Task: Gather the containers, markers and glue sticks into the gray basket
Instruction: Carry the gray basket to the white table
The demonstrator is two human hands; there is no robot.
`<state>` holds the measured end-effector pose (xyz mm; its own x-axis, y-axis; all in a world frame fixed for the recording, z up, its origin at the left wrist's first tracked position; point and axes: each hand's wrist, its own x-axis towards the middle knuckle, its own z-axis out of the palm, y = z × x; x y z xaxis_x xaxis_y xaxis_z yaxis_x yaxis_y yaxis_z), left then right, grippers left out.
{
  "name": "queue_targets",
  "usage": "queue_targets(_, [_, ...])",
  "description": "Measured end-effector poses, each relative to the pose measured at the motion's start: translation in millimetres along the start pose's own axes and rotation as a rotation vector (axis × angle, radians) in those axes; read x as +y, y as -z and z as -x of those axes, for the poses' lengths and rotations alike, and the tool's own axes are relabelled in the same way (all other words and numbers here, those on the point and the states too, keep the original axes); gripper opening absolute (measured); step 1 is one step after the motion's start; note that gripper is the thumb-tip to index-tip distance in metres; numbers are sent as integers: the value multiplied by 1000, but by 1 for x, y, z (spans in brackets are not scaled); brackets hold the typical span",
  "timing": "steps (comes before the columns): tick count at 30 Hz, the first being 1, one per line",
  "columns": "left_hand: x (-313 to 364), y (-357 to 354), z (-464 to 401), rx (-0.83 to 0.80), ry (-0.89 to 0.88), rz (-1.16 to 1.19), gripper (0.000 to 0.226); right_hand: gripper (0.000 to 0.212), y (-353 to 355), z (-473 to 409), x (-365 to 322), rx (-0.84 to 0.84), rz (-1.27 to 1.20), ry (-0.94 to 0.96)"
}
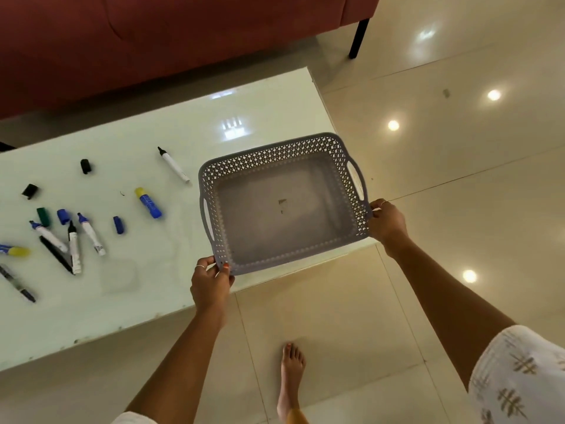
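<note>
The gray basket (276, 154), perforated and empty, is over the right end of the white table (153, 301). My left hand (211, 283) grips its near left corner and my right hand (386, 221) grips its near right corner. Left of the basket lie a blue glue stick with a yellow cap (148, 202), a white marker with a black tip (173, 164), and a cluster of several uncapped markers (73, 243). Loose caps in black (86, 166), green (43, 216) and blue (118, 224) are scattered among them. A second glue stick (15, 250) lies at the far left edge.
A red sofa (153, 41) stands behind the table, one black leg (359, 38) at its right. Glossy beige floor tiles surround the table. My bare foot (292, 371) is on the floor near the table's front edge.
</note>
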<state>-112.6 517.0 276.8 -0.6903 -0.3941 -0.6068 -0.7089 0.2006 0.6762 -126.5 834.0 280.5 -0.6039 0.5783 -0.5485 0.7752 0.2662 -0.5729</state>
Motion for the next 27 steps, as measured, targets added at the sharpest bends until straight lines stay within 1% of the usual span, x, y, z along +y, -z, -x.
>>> queue_targets(6, [-10,-3,-5,-3,4,-50,26,22,-8,0,3,34,-1,63])
queue_targets(8, [-12,-2,-4,-15,11,-32,27,22,-8,1,3,46,27,100])
queue_targets(10, [-13,1,-4,-48,16,-19,30,25,-9,3,4,50,53,122])
queue_targets(14, [-13,9,-3,-133,16,-63,39,34,-9,11,5,19,54,100])
queue_targets(20, [-5,19,0,-323,4,-185,48,42,-9,29,-1,20,56,82])
queue_targets(24, [4,19,0,-359,-11,-232,50,39,-9,36,-3,42,41,89])
queue_targets(27, [12,14,-3,-368,-57,-310,50,37,-4,35,-3,50,43,107])
